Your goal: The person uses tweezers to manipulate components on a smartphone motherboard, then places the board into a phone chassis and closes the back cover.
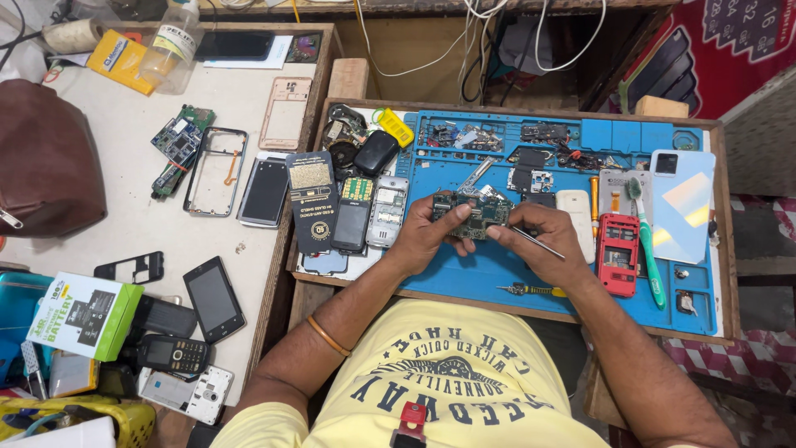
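A green phone circuit board (474,212) is held over the blue work mat (464,278). My left hand (431,235) grips the board's left side. My right hand (539,241) pinches metal tweezers (541,245) with the tips at the board's right edge. Both hands hover just above the mat's middle.
Several phones and phone shells (365,211) lie left of the mat, a red phone body (618,253), green toothbrush (645,241) and pale blue back cover (681,203) to the right. A screwdriver (531,289) lies near the front edge. The left table holds boards, frames, a battery box (83,315) and a brown bag (46,162).
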